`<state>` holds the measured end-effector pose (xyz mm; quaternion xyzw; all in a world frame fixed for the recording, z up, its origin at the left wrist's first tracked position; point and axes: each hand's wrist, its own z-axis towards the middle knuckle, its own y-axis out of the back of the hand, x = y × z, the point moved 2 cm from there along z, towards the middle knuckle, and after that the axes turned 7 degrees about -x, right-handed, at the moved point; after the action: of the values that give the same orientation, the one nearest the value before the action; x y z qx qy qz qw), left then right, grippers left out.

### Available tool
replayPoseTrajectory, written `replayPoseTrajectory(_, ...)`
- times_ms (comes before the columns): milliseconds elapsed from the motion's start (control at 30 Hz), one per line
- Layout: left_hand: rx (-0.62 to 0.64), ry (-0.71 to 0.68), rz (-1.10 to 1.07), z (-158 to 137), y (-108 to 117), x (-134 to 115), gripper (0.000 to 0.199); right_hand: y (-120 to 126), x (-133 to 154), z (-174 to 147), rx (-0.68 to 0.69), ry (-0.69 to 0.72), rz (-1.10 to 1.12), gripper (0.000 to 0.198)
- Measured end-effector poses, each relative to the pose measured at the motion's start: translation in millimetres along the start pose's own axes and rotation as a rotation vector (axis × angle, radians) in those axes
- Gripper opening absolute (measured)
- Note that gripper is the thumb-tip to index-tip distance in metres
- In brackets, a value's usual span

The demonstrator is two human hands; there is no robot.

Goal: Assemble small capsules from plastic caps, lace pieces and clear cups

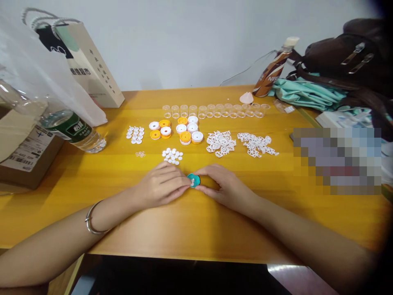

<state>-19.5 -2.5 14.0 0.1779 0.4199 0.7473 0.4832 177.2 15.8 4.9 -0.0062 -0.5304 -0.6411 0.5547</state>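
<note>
A small round teal cup-shaped part (pixel 195 179) is between my hands above the middle of the table. My right hand (pixel 225 188) grips it from the right, thumb and fingers on its rim. My left hand (pixel 166 184) is closed in a pinch at the cup's left side, its fingertips on a small white piece (pixel 193 182) in the cup's opening. Just behind the left hand lie several small white gears (pixel 172 156). Tiny clear rings (pixel 140 154) lie to their left. Orange and white round caps (pixel 185 137), some stacked, stand farther back.
Clear cups (pixel 215 111) form a row at the back. White lattice pieces (pixel 221 143) lie in two piles at right, white discs (pixel 135 134) at left. A water bottle (pixel 76 131), a carton (pixel 24 151) and a paper bag (pixel 92 61) flank the left; a brown bottle (pixel 272 71) and backpack (pixel 346 53) the right.
</note>
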Motion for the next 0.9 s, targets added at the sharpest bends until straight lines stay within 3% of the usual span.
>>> replayPoseTrajectory(667, 0.175, -0.017, -0.026, 6, 2, -4, 0.019, -1, -1, -3, -0.010, -0.009, -0.029, 0.016)
replayPoseTrajectory(800, 0.095, -0.004, -0.045, 7, 12, -2, 0.022, -2, -2, -3, -0.013, -0.015, -0.023, 0.018)
replayPoseTrajectory(900, 0.022, 0.135, -0.062, 7, 30, 10, 0.021, -1, -2, -3, 0.003, -0.026, -0.021, 0.018)
